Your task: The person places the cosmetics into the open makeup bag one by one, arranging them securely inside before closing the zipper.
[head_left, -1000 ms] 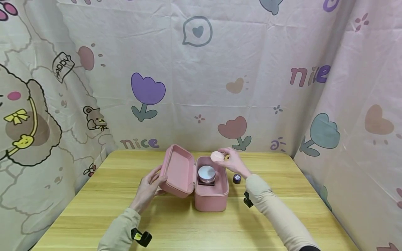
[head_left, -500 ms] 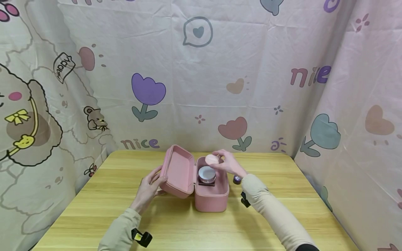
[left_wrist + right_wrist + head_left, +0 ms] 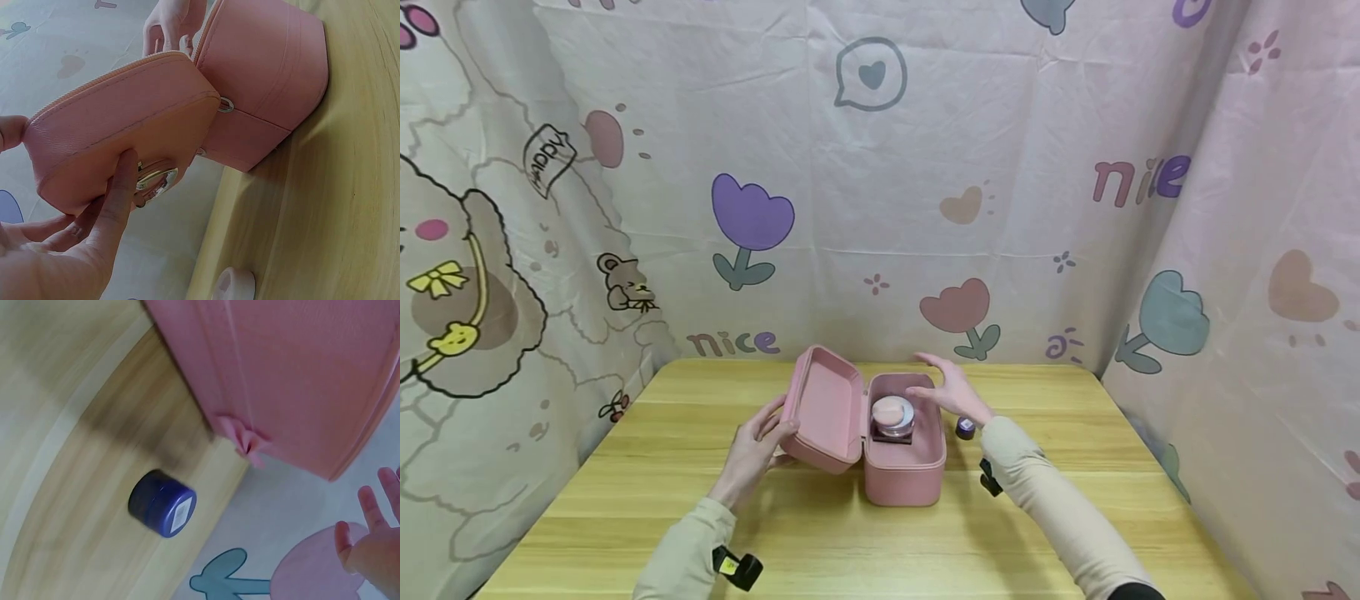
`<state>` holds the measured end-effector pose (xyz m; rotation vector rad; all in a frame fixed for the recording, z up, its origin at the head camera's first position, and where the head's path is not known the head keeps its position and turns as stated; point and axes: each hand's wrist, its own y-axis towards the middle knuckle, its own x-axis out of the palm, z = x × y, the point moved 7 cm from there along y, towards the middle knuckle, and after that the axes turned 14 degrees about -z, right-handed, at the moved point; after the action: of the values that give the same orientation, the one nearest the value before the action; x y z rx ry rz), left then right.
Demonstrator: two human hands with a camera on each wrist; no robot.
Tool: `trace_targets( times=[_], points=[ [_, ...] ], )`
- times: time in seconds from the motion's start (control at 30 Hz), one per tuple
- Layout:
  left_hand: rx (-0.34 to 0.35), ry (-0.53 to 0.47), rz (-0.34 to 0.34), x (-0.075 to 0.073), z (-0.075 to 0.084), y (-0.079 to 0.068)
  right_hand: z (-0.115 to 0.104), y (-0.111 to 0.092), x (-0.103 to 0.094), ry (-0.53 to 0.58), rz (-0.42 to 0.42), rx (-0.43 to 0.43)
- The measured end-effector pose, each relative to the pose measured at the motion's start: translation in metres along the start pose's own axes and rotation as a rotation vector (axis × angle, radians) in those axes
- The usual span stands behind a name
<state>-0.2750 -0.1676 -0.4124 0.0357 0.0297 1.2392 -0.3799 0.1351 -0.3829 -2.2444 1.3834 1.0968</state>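
A pink zippered cosmetic case stands on the table with its lid swung out to the left. My left hand holds that lid by its outer edge, thumb on one side and fingers across the top panel, near a shiny metal fitting. Inside the case, a pale pink powder puff lies on a round white-topped container, which rests over a dark flat item. Above the case's far right rim my right hand is spread, thumb and fingers apart, holding nothing.
To the right of the case a small dark blue jar with a white label sits on the table. The left wrist view has a pale round object on the table beyond the lid. A patterned cloth hangs behind.
My right hand has brought the powder puff left over the case and let it go onto the round container, then drawn back slightly with fingers spread. The left hand stays on the lid.
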Motion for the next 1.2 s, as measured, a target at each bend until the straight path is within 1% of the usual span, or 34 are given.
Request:
trace_targets(
  times=[0.2, 0.27, 0.43, 0.63, 0.77, 0.87, 0.97, 1.07, 1.2],
  points=[
    [-0.009, -0.003, 0.005, 0.000, 0.000, 0.000, 0.009, -0.005, -0.005, 0.043, 0.025, 0.031],
    [-0.009, -0.004, 0.003, 0.000, 0.000, 0.000, 0.012, -0.007, -0.007, 0.043, 0.045, 0.035],
    [-0.005, -0.010, 0.000, 0.000, -0.001, 0.001, 0.023, -0.014, -0.013, 0.101, 0.133, 0.066],
    [-0.007, -0.017, 0.001, 0.000, -0.001, 0.000, 0.045, -0.024, -0.020, 0.167, 0.225, 0.105],
    [-0.011, -0.017, 0.003, 0.000, -0.001, 0.000, 0.058, -0.031, -0.024, 0.206, 0.264, 0.166],
    [-0.013, -0.017, 0.003, 0.000, -0.001, 0.000, 0.068, -0.037, -0.025, 0.233, 0.275, 0.239],
    [-0.014, -0.019, 0.001, 0.000, 0.000, 0.000, 0.076, -0.041, -0.023, 0.263, 0.260, 0.305],
    [-0.014, -0.019, 0.002, 0.001, 0.000, 0.000, 0.083, -0.044, -0.021, 0.282, 0.231, 0.344],
    [-0.009, -0.020, 0.003, 0.001, 0.000, 0.000, 0.091, -0.049, -0.017, 0.287, 0.188, 0.364]
  ],
)
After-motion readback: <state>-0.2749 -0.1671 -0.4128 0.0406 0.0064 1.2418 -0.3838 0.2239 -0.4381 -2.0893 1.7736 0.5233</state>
